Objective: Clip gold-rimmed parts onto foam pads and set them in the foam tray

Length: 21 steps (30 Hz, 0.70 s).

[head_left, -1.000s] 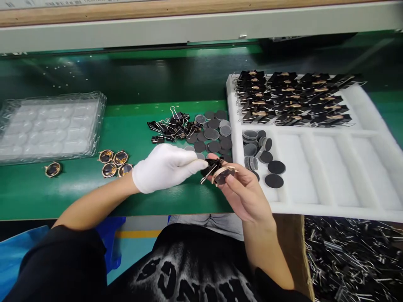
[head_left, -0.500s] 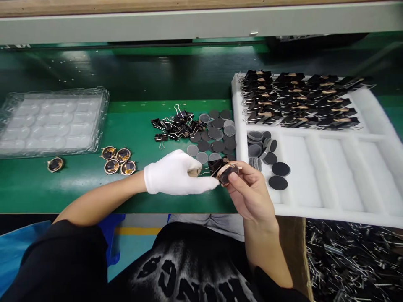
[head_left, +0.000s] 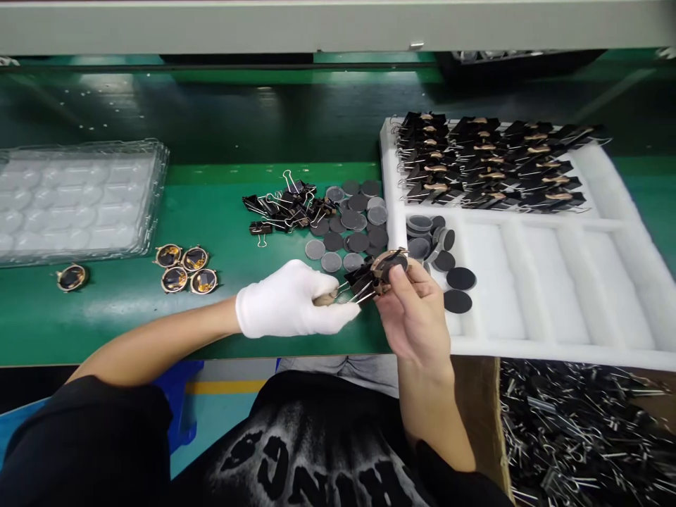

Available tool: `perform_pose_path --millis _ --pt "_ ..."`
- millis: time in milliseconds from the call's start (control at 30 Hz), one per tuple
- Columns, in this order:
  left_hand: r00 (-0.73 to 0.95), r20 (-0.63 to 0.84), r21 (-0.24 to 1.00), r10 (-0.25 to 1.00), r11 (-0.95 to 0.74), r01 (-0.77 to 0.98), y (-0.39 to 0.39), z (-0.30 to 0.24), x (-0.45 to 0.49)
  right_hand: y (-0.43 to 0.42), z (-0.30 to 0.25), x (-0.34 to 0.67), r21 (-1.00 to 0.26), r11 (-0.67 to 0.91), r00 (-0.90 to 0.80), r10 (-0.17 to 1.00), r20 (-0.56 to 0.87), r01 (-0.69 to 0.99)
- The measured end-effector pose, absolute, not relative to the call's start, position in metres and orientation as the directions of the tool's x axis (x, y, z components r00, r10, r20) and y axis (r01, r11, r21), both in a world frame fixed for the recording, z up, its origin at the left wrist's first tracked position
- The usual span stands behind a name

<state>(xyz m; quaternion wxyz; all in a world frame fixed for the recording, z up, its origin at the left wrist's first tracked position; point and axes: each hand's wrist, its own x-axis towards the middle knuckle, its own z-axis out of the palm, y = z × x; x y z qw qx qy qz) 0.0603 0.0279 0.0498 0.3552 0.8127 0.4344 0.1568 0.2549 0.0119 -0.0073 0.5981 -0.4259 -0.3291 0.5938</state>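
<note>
My left hand [head_left: 293, 301], in a white glove, grips a black binder clip [head_left: 362, 279] by its wire handles. My right hand [head_left: 417, 303] is bare and holds a gold-rimmed watch case [head_left: 378, 265], its thumb pressing on a dark round disc [head_left: 395, 262] laid against the case. The clip's jaws meet the left side of the case; whether they are clamped on it I cannot tell. Just beyond the hands lie loose grey and black discs [head_left: 358, 243] and a heap of black binder clips [head_left: 288, 205].
Several watch cases [head_left: 174, 279] lie on the green bench at left, before stacked clear plastic trays [head_left: 79, 204]. On the right, a white foam tray [head_left: 549, 338] holds rows of clipped watch cases [head_left: 486, 165] and loose discs. A box of binder clips [head_left: 581, 436] stands below.
The watch case and clip have tilted and risen slightly between my hands, and more of the clip's wire handles shows. The whole view has shifted a little.
</note>
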Motion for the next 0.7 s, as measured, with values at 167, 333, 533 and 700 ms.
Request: perform_pose_path --millis 167,333,533,700 --pt "0.552 -0.067 0.711 0.831 -0.349 0.611 0.027 0.044 0.063 0.009 -0.007 0.253 -0.908 -0.092 0.073 0.988 -0.133 -0.409" --pt "0.552 -0.059 0.696 0.832 -0.362 0.62 0.026 0.043 0.063 0.007 -0.007 0.247 -0.796 -0.206 -0.003 0.968 -0.249 -0.57" --pt "0.547 -0.146 0.69 0.824 -0.311 0.653 0.028 0.043 0.063 0.001 -0.004 0.243 -0.709 -0.296 -0.049 0.937 -0.346 -0.64" --pt "0.648 -0.358 0.511 0.673 -0.439 0.739 0.042 0.067 0.043 0.0 -0.002 0.244 -0.657 -0.218 -0.013 0.953 -0.302 -0.721"
